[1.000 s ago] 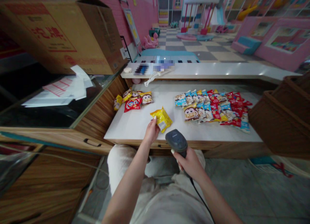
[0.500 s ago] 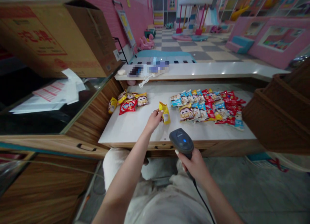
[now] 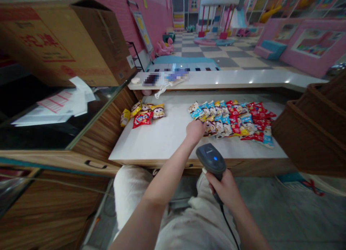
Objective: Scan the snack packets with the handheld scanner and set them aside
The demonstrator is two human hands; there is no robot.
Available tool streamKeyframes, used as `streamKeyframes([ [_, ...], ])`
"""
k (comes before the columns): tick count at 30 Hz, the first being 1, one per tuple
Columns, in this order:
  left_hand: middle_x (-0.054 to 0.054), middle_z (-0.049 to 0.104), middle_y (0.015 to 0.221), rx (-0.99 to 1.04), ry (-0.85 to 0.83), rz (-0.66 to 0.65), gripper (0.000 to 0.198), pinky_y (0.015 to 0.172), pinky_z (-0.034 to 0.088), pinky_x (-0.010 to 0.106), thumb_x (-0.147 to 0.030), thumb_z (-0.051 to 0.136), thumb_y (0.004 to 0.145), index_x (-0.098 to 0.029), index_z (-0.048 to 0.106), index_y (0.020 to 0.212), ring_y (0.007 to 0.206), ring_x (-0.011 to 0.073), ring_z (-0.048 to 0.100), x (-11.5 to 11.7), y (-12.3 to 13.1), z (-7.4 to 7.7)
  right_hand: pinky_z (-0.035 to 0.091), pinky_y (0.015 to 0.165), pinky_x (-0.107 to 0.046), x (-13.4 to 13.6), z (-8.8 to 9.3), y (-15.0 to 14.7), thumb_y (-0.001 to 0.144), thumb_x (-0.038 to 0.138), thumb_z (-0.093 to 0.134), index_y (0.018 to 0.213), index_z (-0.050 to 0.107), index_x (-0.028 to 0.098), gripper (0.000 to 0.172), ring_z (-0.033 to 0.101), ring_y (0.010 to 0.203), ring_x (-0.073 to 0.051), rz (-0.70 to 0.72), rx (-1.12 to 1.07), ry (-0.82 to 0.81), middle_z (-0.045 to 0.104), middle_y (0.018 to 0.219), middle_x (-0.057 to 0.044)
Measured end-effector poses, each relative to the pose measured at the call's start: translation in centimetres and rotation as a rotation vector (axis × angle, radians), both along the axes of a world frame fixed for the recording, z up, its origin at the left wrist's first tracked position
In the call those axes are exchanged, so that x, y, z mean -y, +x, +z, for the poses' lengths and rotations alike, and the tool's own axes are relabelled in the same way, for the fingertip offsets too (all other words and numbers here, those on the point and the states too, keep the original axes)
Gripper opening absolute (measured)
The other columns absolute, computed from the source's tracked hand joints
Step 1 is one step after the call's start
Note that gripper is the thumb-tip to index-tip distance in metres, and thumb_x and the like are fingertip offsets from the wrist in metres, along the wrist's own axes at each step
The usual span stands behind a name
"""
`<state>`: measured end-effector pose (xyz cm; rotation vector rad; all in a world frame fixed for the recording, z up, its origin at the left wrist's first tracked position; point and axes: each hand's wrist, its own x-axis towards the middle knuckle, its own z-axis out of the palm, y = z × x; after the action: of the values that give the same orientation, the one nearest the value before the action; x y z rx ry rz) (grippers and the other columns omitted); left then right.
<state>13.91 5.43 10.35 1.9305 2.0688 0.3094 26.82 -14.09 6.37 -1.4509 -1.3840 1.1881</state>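
My left hand (image 3: 195,132) is at the near left end of the packet rows, its fingers curled. It is closed on a yellow snack packet (image 3: 201,118), most of which the hand hides. My right hand (image 3: 225,187) grips a dark barcode scanner (image 3: 211,159) with a blue light, held in front of the counter edge; its cord hangs down. Overlapping rows of blue, red and yellow snack packets (image 3: 234,118) lie on the right of the white counter (image 3: 151,143). A smaller group of yellow and red snack packets (image 3: 142,118) lies at the left.
A raised ledge (image 3: 229,79) at the back carries blurred devices and a white cable (image 3: 161,91). At the left stand a cardboard box (image 3: 97,44) and papers (image 3: 54,107). A brown woven basket (image 3: 310,131) borders the counter on the right.
My left hand has carried the yellow packet rightward to the rows. The leftmost blue packet there now sits tilted. The scanner in my right hand has shifted slightly right.
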Motion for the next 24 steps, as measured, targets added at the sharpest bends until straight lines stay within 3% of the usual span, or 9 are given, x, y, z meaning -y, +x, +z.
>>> streamKeyframes([
  [4,0.024,0.084,0.126,0.261,0.075,0.127,0.041,0.116,0.057,0.045,-0.048,0.063,0.113,-0.015,0.081,0.131,0.132,0.0388,0.078,0.1,-3.6,-1.0,0.047,0.05,-0.028,-0.1,0.0,-0.3,0.091,0.055,0.076,0.064,0.062,0.028,0.04,0.058,0.041,-0.018,0.02,-0.016,-0.02,0.061,0.046,0.001],
  [6,0.023,0.082,0.132,0.521,0.211,0.194,0.033,0.126,0.05,0.048,-0.036,0.078,0.104,-0.018,0.08,0.131,0.143,0.0416,0.071,-0.5,-6.8,-1.9,0.048,0.05,-0.029,-0.4,-0.3,-0.4,0.091,0.055,0.076,0.066,0.064,0.027,0.039,0.06,0.042,-0.019,0.045,-0.011,-0.03,0.063,0.047,0.0],
  [8,0.023,0.076,0.148,0.709,0.365,0.203,0.039,0.136,0.04,0.051,-0.023,0.085,0.094,-0.02,0.08,0.133,0.156,0.0441,0.06,-1.6,-10.4,-2.9,0.049,0.049,-0.029,-0.7,-0.9,-0.4,0.091,0.055,0.077,0.069,0.066,0.027,0.037,0.061,0.043,-0.02,0.061,0.001,-0.033,0.064,0.049,0.0],
  [11,0.024,0.051,0.179,0.535,0.429,0.177,0.065,0.145,0.022,0.059,-0.014,0.079,0.089,-0.016,0.07,0.153,0.175,0.0452,0.035,-3.7,-15.6,-4.3,0.05,0.048,-0.029,-1.0,-1.7,-0.5,0.09,0.056,0.079,0.069,0.065,0.027,0.037,0.059,0.043,-0.02,0.068,0.026,-0.03,0.063,0.049,0.0],
  [14,0.029,0.033,0.188,0.245,0.354,0.211,0.082,0.144,0.008,0.07,-0.018,0.073,0.089,-0.008,0.055,0.168,0.18,0.0484,0.019,-5.7,-19.3,-5.5,0.052,0.05,-0.03,-1.1,-1.9,-0.7,0.09,0.054,0.079,0.067,0.064,0.027,0.038,0.059,0.044,-0.02,0.07,0.047,-0.023,0.063,0.049,0.001],
  [19,0.033,0.043,0.181,0.16,0.3,0.185,0.077,0.14,-0.002,0.079,-0.025,0.066,0.095,-0.004,0.055,0.168,0.177,0.0503,0.029,-7.5,-21.6,-7.1,0.051,0.054,-0.029,-1.0,-1.4,-0.9,0.093,0.05,0.077,0.064,0.06,0.028,0.04,0.06,0.047,-0.02,0.093,0.068,-0.015,0.063,0.05,0.001],
  [24,0.034,0.059,0.17,0.185,0.361,0.144,0.059,0.143,-0.004,0.07,-0.024,0.061,0.1,-0.003,0.067,0.156,0.169,0.0456,0.045,-6.9,-20.5,-8.0,0.049,0.055,-0.03,-0.8,-0.9,-1.2,0.091,0.053,0.077,0.067,0.06,0.029,0.038,0.06,0.047,-0.02,0.066,0.077,-0.019,0.061,0.05,0.002],
])
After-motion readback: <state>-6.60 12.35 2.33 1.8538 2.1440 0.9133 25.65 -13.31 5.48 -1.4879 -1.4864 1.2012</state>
